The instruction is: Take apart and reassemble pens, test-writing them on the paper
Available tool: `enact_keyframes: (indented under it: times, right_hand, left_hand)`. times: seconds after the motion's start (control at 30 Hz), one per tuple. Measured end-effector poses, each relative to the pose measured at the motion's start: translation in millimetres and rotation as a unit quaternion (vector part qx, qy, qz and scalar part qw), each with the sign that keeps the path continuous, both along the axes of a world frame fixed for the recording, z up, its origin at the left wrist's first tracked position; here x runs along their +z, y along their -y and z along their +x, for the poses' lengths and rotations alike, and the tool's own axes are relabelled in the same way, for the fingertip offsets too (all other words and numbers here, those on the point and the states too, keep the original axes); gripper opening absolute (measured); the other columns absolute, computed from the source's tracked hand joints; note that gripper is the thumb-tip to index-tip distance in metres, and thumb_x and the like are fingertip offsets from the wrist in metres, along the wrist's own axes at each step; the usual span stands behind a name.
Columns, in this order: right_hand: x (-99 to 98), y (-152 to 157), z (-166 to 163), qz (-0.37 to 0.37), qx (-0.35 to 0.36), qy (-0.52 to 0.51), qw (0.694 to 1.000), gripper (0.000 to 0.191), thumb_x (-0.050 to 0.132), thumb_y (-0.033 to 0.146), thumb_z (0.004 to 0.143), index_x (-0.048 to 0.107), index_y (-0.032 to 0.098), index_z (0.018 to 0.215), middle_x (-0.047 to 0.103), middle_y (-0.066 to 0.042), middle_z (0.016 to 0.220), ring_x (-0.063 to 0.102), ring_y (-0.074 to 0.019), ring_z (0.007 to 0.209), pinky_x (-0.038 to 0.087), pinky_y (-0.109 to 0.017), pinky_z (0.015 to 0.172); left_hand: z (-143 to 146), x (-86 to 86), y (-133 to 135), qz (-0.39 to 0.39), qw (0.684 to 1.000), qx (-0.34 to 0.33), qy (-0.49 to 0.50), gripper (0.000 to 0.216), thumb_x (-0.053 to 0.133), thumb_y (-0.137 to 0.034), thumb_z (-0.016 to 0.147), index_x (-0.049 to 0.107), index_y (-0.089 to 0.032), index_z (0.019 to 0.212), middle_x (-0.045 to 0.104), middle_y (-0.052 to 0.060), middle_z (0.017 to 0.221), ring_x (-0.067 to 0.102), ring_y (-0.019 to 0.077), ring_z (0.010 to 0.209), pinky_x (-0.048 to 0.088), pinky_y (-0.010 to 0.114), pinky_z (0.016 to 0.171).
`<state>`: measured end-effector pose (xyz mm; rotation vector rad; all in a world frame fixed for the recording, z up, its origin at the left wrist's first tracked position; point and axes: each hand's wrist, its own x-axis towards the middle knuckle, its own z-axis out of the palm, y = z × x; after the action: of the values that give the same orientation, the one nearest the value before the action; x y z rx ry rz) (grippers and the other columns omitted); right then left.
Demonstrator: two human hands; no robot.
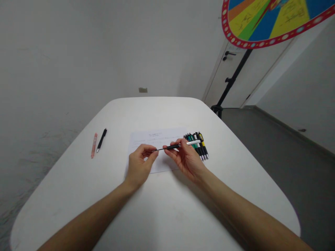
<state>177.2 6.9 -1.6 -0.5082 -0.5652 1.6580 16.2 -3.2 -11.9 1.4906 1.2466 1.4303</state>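
Above a sheet of paper (141, 164), my right hand (190, 162) grips a white and black ballpoint pen (172, 147), held nearly level with its front pointing left. A thin dark pen refill (161, 149) runs out of the pen's front end. My left hand (138, 164) is closed in a pinch at the other end of that refill. A small light bit shows at the left fingertips, too small to make out fully. Just behind my right hand, several pens (202, 148) with green, white and yellow parts lie side by side.
On the left of the white table (157, 111) lie a pink pen (94, 145) and a black pen (102, 140). A colourful prize wheel (274, 24) on a black stand (235, 75) rises beyond the table's right side, in front of a door (222, 69).
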Motion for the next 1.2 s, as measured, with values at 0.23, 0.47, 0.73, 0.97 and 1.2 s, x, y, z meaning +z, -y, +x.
enact_keyframes:
  times: [0.23,0.47,0.73,0.97,1.2]
  right_hand:
    - [-2.4,-3.5,3.1,-0.015,-0.017,0.009,1.0,0.029,0.08,0.037,0.068,0.059,0.017,0.071,0.063,-0.001,0.074,0.07,-0.02,0.08,0.06,-0.027,0.072]
    - [-7.4,-4.8,2.2,-0.002,-0.017,0.038,0.999,0.029,0.081,0.037,0.066,0.06,0.016,0.07,0.063,0.0,0.074,0.07,-0.0197,0.078,0.06,-0.026,0.07]
    - [-8.2,-6.4,2.6,-0.01,-0.007,0.049,0.999,0.028,0.08,0.035,0.068,0.059,0.016,0.07,0.063,-0.001,0.074,0.07,-0.0199,0.078,0.061,-0.026,0.069]
    - [-7.4,-20.2,17.5,-0.035,-0.104,0.049,0.993,0.022,0.072,0.031,0.077,0.057,0.017,0.07,0.062,0.0,0.07,0.07,-0.0187,0.073,0.061,-0.026,0.066]
    - [-10.7,-19.7,16.5,-0.068,-0.088,0.08,0.991,0.019,0.071,0.027,0.078,0.057,0.017,0.069,0.063,-0.001,0.07,0.07,-0.0189,0.074,0.061,-0.025,0.065]
  left_hand:
    - [-4.2,1.9,-3.7,-0.033,0.999,-0.018,0.018,0.018,0.064,-0.029,0.073,0.063,-0.017,0.086,0.064,0.001,0.075,0.06,0.0133,0.068,0.05,0.026,0.067]
    - [-3.1,4.3,-3.7,-0.022,0.994,-0.037,-0.095,0.019,0.058,-0.031,0.077,0.068,-0.018,0.087,0.068,0.003,0.08,0.059,0.0151,0.071,0.047,0.027,0.066]
    - [-8.4,10.8,-5.1,0.052,0.954,-0.044,-0.293,0.015,0.05,-0.027,0.084,0.061,-0.019,0.078,0.063,0.001,0.071,0.055,0.014,0.062,0.042,0.026,0.06]
    - [-34.4,11.8,-16.2,0.086,0.855,-0.034,-0.511,0.018,0.042,-0.019,0.089,0.059,-0.018,0.084,0.066,0.007,0.085,0.06,0.0205,0.08,0.047,0.033,0.076]
    - [-37.0,18.5,-15.7,0.0,0.768,-0.034,-0.64,0.021,0.04,-0.02,0.093,0.061,-0.015,0.093,0.066,0.008,0.091,0.062,0.0221,0.085,0.046,0.032,0.075]
